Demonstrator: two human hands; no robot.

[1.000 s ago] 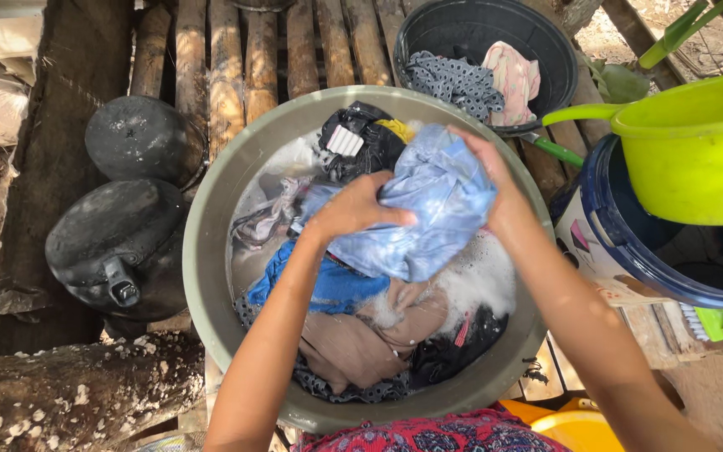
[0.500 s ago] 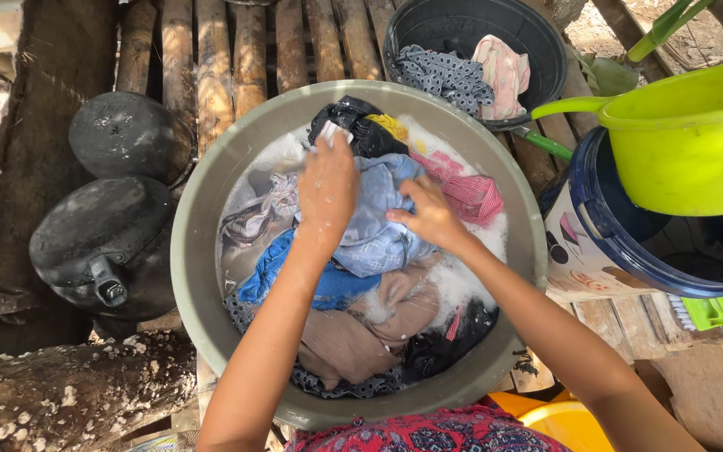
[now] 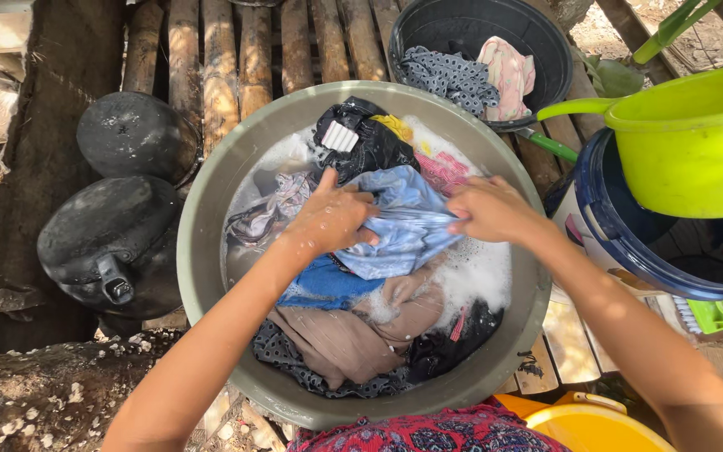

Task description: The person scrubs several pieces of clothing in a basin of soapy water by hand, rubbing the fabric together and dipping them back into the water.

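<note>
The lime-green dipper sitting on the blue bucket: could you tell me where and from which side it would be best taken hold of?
Probably by its long handle. The lime-green dipper rests on the blue bucket, and the handle sticks out sideways toward the grey basin, free of anything around it. Coming from the basin side with the right hand looks simplest; that hand and the left hand both grip the light blue garment.

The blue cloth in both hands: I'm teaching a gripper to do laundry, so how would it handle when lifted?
Probably floppy: the blue cloth bunches into folds between the left hand and right hand. Likely heavy for its size, soaked in the basin. Possibly slippery, given the suds.
</note>
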